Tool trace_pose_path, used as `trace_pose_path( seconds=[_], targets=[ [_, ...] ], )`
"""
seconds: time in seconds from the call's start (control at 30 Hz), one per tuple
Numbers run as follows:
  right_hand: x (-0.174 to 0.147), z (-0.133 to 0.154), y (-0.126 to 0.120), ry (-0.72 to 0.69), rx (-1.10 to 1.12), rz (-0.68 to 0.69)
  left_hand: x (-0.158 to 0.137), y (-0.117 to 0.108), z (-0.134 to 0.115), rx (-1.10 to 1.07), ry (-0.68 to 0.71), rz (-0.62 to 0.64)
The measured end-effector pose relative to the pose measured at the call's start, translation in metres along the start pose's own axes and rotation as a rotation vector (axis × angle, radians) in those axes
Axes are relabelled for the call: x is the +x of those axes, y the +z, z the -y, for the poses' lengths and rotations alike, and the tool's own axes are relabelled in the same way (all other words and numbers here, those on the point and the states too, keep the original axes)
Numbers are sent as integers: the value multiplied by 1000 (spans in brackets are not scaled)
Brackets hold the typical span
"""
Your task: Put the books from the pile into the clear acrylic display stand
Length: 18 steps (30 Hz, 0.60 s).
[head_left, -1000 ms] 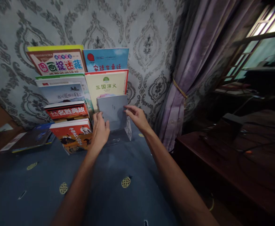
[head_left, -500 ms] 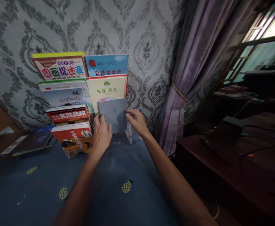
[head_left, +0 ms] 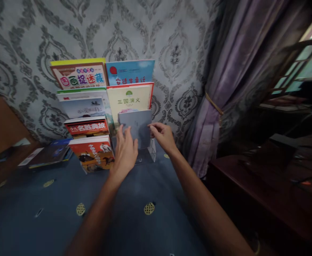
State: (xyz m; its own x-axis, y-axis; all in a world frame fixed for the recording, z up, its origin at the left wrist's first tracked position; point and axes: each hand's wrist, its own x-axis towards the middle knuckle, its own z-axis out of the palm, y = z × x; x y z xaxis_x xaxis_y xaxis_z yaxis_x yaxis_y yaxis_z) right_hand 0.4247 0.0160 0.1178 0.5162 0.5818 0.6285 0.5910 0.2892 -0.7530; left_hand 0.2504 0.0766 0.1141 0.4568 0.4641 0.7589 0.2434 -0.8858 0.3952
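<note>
the left hand [head_left: 125, 151] lay in front of the lower left part of a grey book [head_left: 143, 127], its fingers bent slightly and spread loosely, with gaps between them and the thumb set off to the right; whether the fingertips pressed on the cover or sat just in front of it, i could not tell. the right hand [head_left: 161, 136] was at the book's right edge, thumb and forefinger close together there, the other fingers curled toward the palm; whether those two pinched the edge or only touched it was too small to tell. the grey book stood upright at the near right of a clear rack [head_left: 152, 152], hiding the lower part of a cream book [head_left: 129, 97]. a blue book [head_left: 130, 71] rose on the far side of that one. left of the left hand, a red book [head_left: 93, 153] stood nearest in the left column. the rack rested on a dark blue tablecloth [head_left: 150, 231], near a patterned wall [head_left: 172, 21].
</note>
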Motion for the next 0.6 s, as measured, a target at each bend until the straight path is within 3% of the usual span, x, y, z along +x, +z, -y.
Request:
trace_pose_path(
  seconds=[0.2, 0.33, 0.47, 0.6],
  targets=[
    [-11, 26, 13, -29, 75, 279, -20, -6, -13, 92, 65, 181],
    [-22, 42, 26, -49, 53, 492, -44, -16, -5, 169, 121, 255],
    [-36, 56, 43, -52, 14, 729, -73, -44, 23, 220, 178, 331],
    [-69, 57, 68, -85, -29, 917, -104, -89, 73, 301, 183, 431]
  ],
)
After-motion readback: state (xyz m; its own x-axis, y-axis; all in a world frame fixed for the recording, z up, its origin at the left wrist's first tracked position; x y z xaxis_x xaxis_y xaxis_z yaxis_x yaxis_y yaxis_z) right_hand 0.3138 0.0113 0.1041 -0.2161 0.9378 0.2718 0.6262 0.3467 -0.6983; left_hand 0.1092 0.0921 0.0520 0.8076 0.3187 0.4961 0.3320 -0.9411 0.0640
